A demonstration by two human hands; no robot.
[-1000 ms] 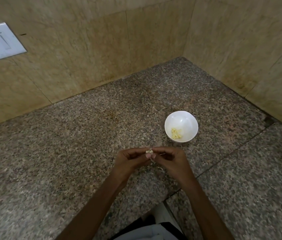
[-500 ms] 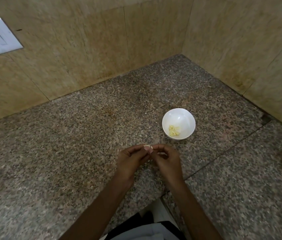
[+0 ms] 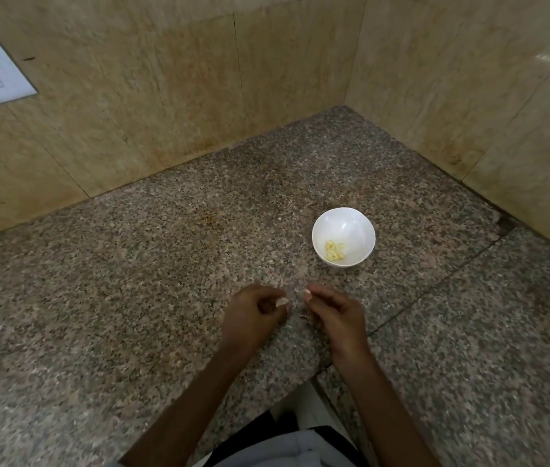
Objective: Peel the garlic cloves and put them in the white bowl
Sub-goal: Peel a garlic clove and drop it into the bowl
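**Clove at risk of slipping between two parted hands**

Both hands hover low over the speckled stone tabletop (image 3: 132, 298), just apart, with a narrow gap between them. The left hand (image 3: 253, 315) has its fingers curled in toward the thumb. A pale spot (image 3: 282, 301) shows at its tips, and I cannot tell whether that is a clove or only a nail. The right hand (image 3: 334, 315) is also curled narrow, index tip forward, and what it holds, if anything, is hidden. The white bowl (image 3: 351, 224) stands on the tabletop at about 1 o'clock from the hands, near but not touching them. A small heap of peeled garlic (image 3: 334, 251) lies low on its 7 o'clock side.

The main hazard, as I judge it, is the size of the clove. A small, slick piece pinched only at the fingertips could squirt out while the skin is being pulled. It could then drop on the mottled stone, where it would be hard to spot, or roll off the tabletop at 6 o'clock.

Loose skin could cling to the fingers and ride along into the bowl. A hasty reach toward 1 o'clock could also knock the light bowl or drop the clove short of the rim.
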